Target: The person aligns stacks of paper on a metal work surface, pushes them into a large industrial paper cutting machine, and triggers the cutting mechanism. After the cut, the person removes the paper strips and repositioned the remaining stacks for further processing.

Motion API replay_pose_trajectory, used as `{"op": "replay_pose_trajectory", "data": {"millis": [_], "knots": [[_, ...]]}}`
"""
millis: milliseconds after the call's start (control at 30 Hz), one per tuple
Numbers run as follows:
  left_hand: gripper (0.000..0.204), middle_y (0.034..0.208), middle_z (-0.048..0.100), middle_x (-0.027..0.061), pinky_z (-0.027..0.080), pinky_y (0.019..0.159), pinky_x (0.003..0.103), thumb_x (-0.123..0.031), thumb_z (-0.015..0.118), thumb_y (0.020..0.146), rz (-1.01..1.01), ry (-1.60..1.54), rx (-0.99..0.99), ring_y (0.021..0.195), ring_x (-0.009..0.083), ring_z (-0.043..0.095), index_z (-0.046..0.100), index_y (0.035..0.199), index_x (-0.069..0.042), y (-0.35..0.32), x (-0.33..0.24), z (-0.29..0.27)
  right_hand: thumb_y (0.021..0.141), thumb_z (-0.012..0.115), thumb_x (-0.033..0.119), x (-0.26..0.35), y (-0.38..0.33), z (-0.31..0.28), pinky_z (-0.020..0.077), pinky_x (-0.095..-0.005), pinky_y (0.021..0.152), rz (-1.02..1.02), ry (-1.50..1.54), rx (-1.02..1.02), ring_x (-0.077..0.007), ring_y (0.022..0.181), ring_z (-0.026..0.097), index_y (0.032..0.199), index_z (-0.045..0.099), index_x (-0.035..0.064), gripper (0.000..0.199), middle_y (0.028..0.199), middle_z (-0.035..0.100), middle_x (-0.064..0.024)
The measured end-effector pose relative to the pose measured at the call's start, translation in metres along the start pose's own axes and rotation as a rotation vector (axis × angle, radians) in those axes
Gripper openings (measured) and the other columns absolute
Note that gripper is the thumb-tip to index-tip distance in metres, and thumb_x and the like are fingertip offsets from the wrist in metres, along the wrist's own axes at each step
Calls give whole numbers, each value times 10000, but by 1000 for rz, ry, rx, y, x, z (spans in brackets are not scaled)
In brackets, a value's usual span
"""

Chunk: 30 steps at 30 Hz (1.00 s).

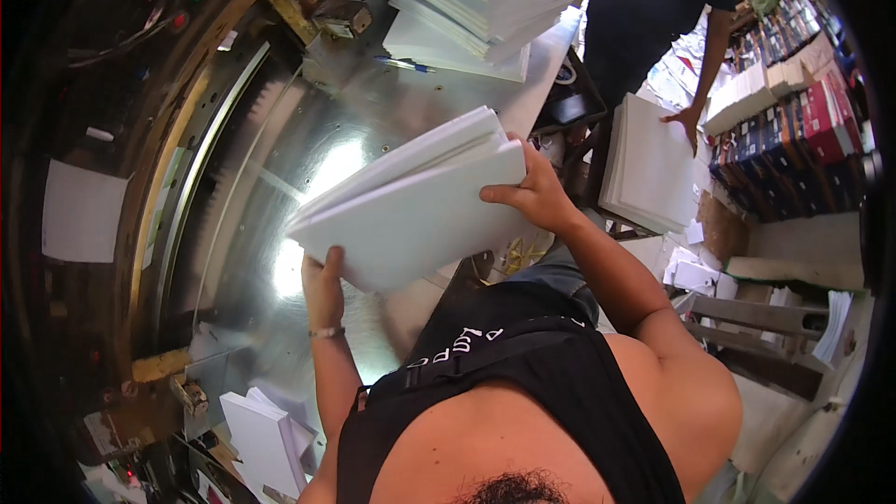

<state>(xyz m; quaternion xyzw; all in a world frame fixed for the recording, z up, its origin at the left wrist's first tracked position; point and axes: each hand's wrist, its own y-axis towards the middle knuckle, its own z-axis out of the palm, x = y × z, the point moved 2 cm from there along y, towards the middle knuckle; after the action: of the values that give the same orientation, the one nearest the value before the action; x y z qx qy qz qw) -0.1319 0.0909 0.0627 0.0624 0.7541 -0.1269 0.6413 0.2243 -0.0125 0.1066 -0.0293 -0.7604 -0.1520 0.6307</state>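
The bundle of white paper [420, 219] was in the middle of the frame, slanting up to the right, with both hands closed on it. The left grip [324, 287] pinched its lower left corner, thumb on the upper face and fingers mostly hidden beneath; the right grip [541, 189] clasped the right end, thumb flat on that face and fingers round the far edge. Such a spread hold probably kept the loose layers together, since they parted in a wedge along the upper edge and one hand alone might have let them slip. Whether any corner touched the surface [359, 117] could not be told. That surface was bare, shiny metal with small holes, its glare strongest left of the bundle. A tall paper stack [481, 0] stood at the top of the frame, seemingly set back to leave working room, with a blue pen [406, 64] lying just beside it. Dark machinery [154, 215] curved down the left side, and more white paper [264, 439] sat at lower left. At upper right, a co-worker in dark clothes [644, 19] rested a hand [686, 123] on another paper pile [649, 173], near rows of red and dark bound books [784, 135].
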Motion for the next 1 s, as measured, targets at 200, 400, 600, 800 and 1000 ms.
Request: {"op": "replay_pose_trajectory", "data": {"millis": [200,400,600,800,1000], "knots": [[528,1371,566,95,392,1083,356,-38,639,929,61,-83,-174,1251,193,532,456,1424,-8,-46,3,-33,797,803,59,-20,2,32,424,-310,1015,47,240,156,-142,1137,567,1347,522,25,618,1212,640,-68],[734,1507,439,83,288,1156,373,-25,638,924,85,-194,-175,1387,204,394,276,1562,-49,-59,35,-16,818,760,48,-48,-4,54,295,-327,1137,17,94,4,-202,1339,451,1549,292,5,869,1417,533,-132],[589,1437,507,115,331,1121,365,-51,705,907,20,-152,-120,1340,223,450,445,1435,-22,-49,48,-26,831,741,36,-67,-6,54,351,-327,1101,-6,63,91,-209,1283,505,1538,306,6,830,1386,564,-141],[348,1097,698,163,502,819,374,-140,739,884,-105,505,-39,958,242,647,635,1173,24,-45,33,-24,817,766,145,-72,-16,50,508,-405,838,142,-207,3,-243,930,648,1089,683,-30,334,1018,718,-166],[676,1295,599,199,510,954,394,-170,768,842,165,188,-262,1124,304,626,458,1433,-61,-64,29,-27,843,733,91,-65,-10,59,523,-428,868,94,-338,-32,-301,943,637,1124,629,-119,366,1038,685,-202]]}}
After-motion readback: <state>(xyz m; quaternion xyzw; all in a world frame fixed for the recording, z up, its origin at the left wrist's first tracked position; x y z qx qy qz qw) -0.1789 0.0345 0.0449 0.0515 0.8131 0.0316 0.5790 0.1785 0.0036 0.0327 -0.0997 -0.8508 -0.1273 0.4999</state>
